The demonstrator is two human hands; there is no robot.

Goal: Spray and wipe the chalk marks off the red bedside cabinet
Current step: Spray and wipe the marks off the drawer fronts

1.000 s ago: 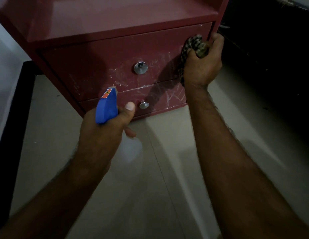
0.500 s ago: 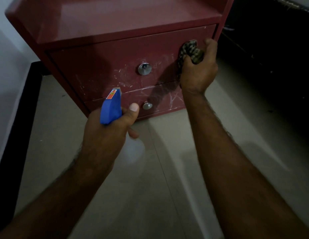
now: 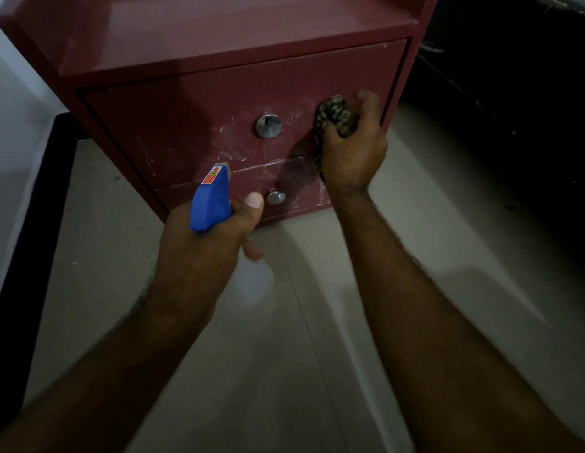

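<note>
Shifted left along the drawer [image 3: 193, 125], your right grip [image 3: 353, 152] holds the cloth [image 3: 335, 114], left grip [image 3: 199, 256] the spray bottle [image 3: 209, 201]; chalk marks [image 3: 232, 155] mostly remain.

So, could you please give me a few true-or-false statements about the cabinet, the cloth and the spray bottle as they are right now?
1. The right hand grips a cloth against the upper drawer. True.
2. The left hand holds a green bottle. False: the bottle it holds has a blue spray head.
3. Chalk marks show on the drawer fronts. True.
4. The cloth is left of the upper knob. False: it is to the right of it, near the drawer's right edge.
</note>
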